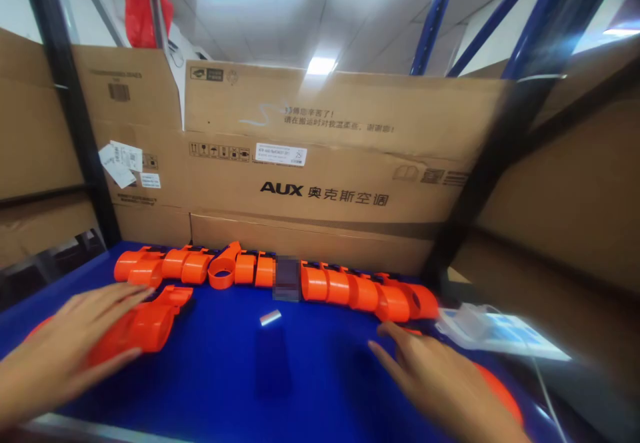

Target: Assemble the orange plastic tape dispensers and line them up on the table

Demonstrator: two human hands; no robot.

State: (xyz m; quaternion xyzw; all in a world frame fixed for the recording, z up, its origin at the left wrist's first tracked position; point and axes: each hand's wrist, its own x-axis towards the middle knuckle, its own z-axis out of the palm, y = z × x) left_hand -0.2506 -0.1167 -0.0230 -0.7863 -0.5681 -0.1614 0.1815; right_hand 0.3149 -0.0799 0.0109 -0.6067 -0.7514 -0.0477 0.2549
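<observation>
My left hand point(85, 343) is at the left, fingers stretched and thumb apart, over orange plastic tape dispensers point(153, 326). Whether its fingertips touch them I cannot tell. On the right, my right hand point(430, 369) hovers over the blue tabletop point(320, 363) with thumb and forefinger apart; its other fingers are mostly hidden. Part of another orange piece point(500, 389) shows beyond the right wrist. A row of similar orange dispensers point(363, 293), ring-shaped with dark strips, lies along the back of the table.
A dark pixelated patch point(287, 279) interrupts the row. Behind stands a cardboard wall point(325, 196) printed AUX. Dark metal posts point(480, 163) rise at both sides. A white-and-blue packet point(505, 329) and a thin cord point(545, 389) lie at the right.
</observation>
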